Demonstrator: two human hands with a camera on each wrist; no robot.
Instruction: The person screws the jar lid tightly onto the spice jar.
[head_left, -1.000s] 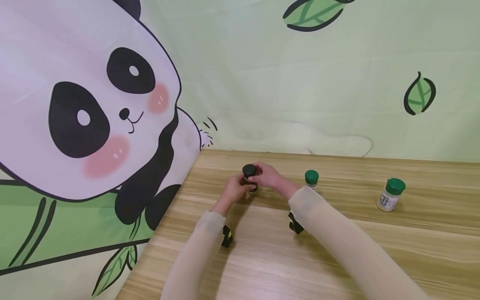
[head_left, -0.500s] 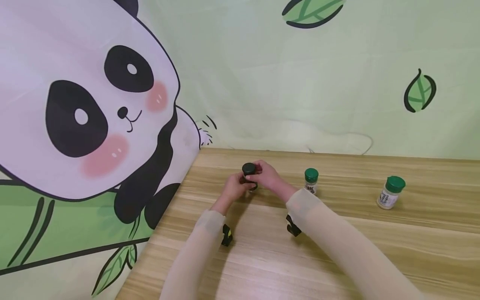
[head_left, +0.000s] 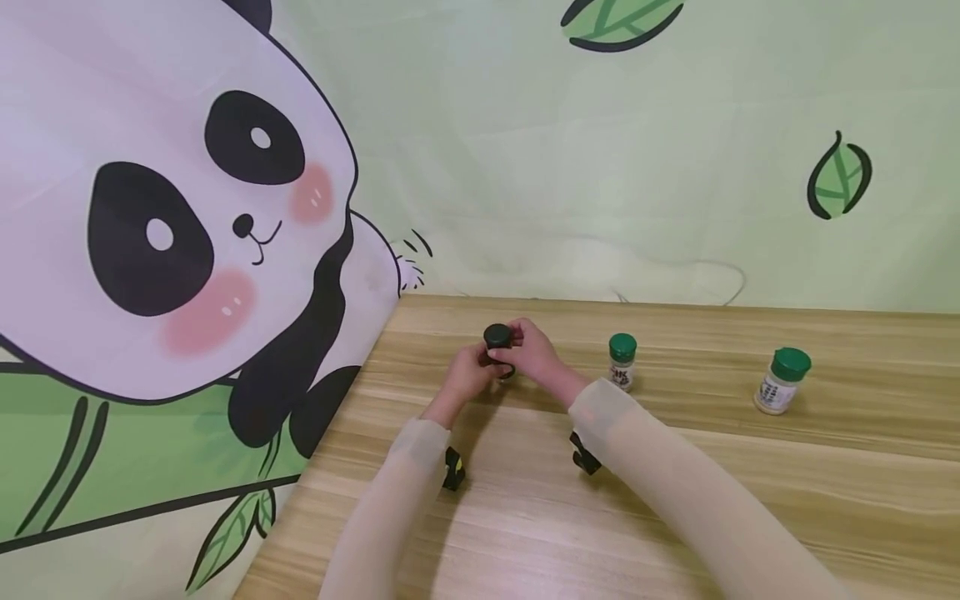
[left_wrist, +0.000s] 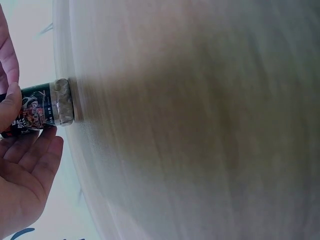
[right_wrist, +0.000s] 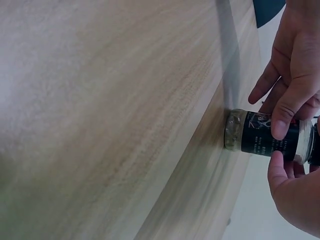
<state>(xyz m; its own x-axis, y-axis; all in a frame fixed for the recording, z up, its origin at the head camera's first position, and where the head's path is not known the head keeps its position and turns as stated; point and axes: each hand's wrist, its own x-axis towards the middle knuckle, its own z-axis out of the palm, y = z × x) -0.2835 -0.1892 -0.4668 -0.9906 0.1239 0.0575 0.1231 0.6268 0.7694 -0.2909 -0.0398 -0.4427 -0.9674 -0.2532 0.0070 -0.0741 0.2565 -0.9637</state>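
Observation:
Both hands meet at a spice jar (head_left: 498,336) with a black cap and dark printed label, standing upright at the back left of the table. My left hand (head_left: 468,372) grips the jar's body from the left, its thumb on the label in the right wrist view. From the right, my right hand (head_left: 534,354) holds the upper part near the cap. In the left wrist view the glass base of the jar (left_wrist: 62,102) appears to rest on the table. Fingers cover much of the label and neck.
Two green-lidded spice jars stand to the right: a nearer one (head_left: 622,361) beside the right sleeve and another (head_left: 782,382) farther right. The wooden table (head_left: 525,525) ends at a panda-printed cloth (head_left: 525,167). Black wrist devices hang below both sleeves.
Both hands keep their hold on the black-capped jar, which stays in place. The right forearm has shifted slightly left, showing more of the nearer green-lidded jar. The head view has tilted a little.

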